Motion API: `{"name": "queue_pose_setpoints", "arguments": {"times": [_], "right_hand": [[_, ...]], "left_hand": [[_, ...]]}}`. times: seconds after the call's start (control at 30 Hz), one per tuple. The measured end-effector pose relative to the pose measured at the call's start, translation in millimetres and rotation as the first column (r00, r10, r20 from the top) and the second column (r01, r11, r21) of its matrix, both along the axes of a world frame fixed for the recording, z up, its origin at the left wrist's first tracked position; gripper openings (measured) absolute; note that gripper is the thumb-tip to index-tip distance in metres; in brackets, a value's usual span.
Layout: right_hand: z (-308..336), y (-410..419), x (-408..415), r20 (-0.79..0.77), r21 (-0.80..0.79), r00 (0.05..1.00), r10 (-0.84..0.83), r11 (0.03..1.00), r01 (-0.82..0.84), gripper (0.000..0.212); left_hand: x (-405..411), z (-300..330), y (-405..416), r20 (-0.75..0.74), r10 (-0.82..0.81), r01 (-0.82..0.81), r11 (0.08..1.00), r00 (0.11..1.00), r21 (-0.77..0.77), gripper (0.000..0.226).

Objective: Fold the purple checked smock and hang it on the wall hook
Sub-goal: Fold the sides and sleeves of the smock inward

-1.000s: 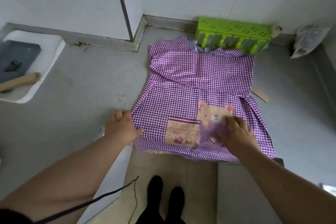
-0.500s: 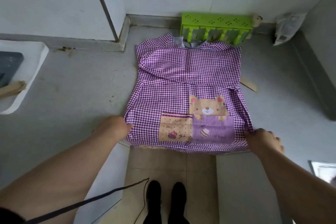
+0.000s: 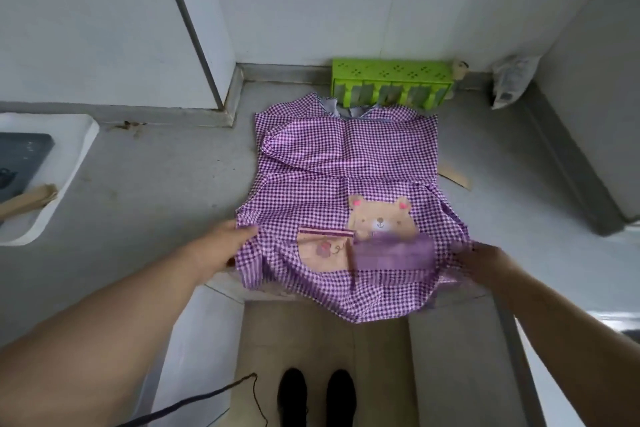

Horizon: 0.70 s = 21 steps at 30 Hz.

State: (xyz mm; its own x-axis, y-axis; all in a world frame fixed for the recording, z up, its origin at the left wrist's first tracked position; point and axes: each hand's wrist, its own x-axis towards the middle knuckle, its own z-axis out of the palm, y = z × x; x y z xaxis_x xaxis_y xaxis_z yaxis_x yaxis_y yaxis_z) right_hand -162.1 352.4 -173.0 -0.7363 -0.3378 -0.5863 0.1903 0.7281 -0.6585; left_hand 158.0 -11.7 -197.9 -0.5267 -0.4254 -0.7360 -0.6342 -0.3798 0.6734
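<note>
The purple checked smock [image 3: 346, 163] lies spread on a grey counter [image 3: 156, 184], collar away from me, with a bear patch and two pockets near the hem. My left hand [image 3: 225, 246] grips the smock's lower left corner. My right hand [image 3: 485, 260] holds the lower right corner, blurred by motion. The hem between them is lifted off the counter's front edge and sags over it. No wall hook is in view.
A green plastic rack [image 3: 391, 83] stands against the wall behind the collar. A crumpled bag [image 3: 512, 80] sits in the far right corner. A white tray [image 3: 52, 166] with a dark item lies at the left. My shoes [image 3: 317, 395] stand on the floor below.
Both hands have taken the lower corners and raised the hem, which now sags toward me. A second ago my right hand was flat on the pocket area.
</note>
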Motion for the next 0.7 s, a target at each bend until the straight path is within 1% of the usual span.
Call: {"name": "queue_pose_setpoints", "arguments": {"times": [0.03,0.07,0.1,0.13,0.17,0.2,0.23,0.27,0.3,0.33,0.37,0.4,0.43,0.47,0.5,0.53,0.57,0.6,0.63,0.67,0.7], "right_hand": [[9,-2,-6,0.039,-0.08,0.997,-0.071,0.994,0.074,0.059],[17,-1,-8,0.097,-0.118,0.993,-0.073,0.989,0.084,0.067],[26,3,-7,0.134,-0.095,0.991,-0.007,0.995,0.02,0.065],[30,11,-2,0.145,-0.018,0.985,0.089,0.996,-0.088,0.058],[27,19,3,0.131,0.076,0.965,0.226,0.969,-0.237,0.053],[20,24,9,0.113,0.19,0.934,0.338,0.916,-0.354,0.051],[12,29,10,0.056,0.265,0.917,0.396,0.879,-0.396,0.05],[12,29,12,0.018,0.26,0.927,0.374,0.894,-0.365,0.048],[16,27,11,0.037,0.155,0.967,0.252,0.954,-0.255,0.046],[20,23,4,0.086,-0.031,0.991,0.101,0.995,-0.099,0.044],[29,21,0,0.15,-0.167,0.989,-0.001,0.986,0.027,0.048],[39,20,-1,0.202,-0.235,0.978,-0.059,0.966,0.107,0.058],[51,21,-2,0.213,-0.258,0.977,-0.026,0.963,0.082,0.07],[61,19,5,0.19,-0.216,0.98,0.058,0.976,-0.016,0.076],[64,22,10,0.196,-0.119,0.968,0.158,0.983,-0.137,0.08],[63,29,16,0.175,-0.022,0.954,0.245,0.969,-0.245,0.091],[54,39,19,0.154,0.096,0.925,0.346,0.927,-0.363,0.107],[53,41,25,0.146,0.161,0.902,0.407,0.89,-0.427,0.114],[52,41,24,0.132,0.176,0.898,0.419,0.882,-0.437,0.103],[60,35,27,0.094,0.144,0.92,0.379,0.91,-0.39,0.08],[71,29,29,0.075,0.085,0.95,0.304,0.947,-0.31,0.054]], "left_hand": [[-4,10,1,-0.027,0.059,-0.057,0.996,0.998,0.066,0.063],[-4,17,3,-0.031,0.04,-0.036,0.993,0.999,0.11,0.081],[-2,25,9,-0.024,-0.063,0.065,0.993,0.998,0.101,0.101],[2,31,18,-0.017,-0.206,0.207,0.977,0.978,0.053,0.115],[7,30,21,0.031,-0.322,0.322,0.947,0.946,-0.011,0.118],[10,27,20,0.065,-0.388,0.392,0.918,0.919,-0.061,0.111],[8,29,22,0.074,-0.366,0.372,0.923,0.928,-0.096,0.099],[6,33,24,0.035,-0.292,0.294,0.952,0.956,-0.086,0.093],[3,39,23,-0.026,-0.186,0.185,0.982,0.982,-0.044,0.092],[-5,42,19,-0.092,-0.062,0.065,0.997,0.994,0.032,0.085],[-9,48,18,-0.147,0.054,-0.038,0.993,0.988,0.111,0.071],[-9,54,17,-0.183,0.11,-0.075,0.98,0.977,0.186,0.06],[-7,62,16,-0.202,0.094,-0.05,0.975,0.975,0.215,0.06],[-1,63,16,-0.17,0.017,0.015,0.982,0.985,0.188,0.071],[5,63,18,-0.114,-0.1,0.114,0.985,0.988,0.128,0.088],[12,64,19,-0.039,-0.227,0.229,0.972,0.973,0.053,0.104],[14,65,20,0.014,-0.284,0.284,0.959,0.959,0.007,0.105],[14,64,18,0.026,-0.27,0.271,0.962,0.963,-0.025,0.095],[10,70,19,0.004,-0.215,0.215,0.976,0.977,-0.04,0.077],[4,75,19,-0.044,-0.137,0.137,0.991,0.99,-0.009,0.06],[-2,82,18,-0.106,-0.037,0.041,0.998,0.994,0.043,0.051]]}}
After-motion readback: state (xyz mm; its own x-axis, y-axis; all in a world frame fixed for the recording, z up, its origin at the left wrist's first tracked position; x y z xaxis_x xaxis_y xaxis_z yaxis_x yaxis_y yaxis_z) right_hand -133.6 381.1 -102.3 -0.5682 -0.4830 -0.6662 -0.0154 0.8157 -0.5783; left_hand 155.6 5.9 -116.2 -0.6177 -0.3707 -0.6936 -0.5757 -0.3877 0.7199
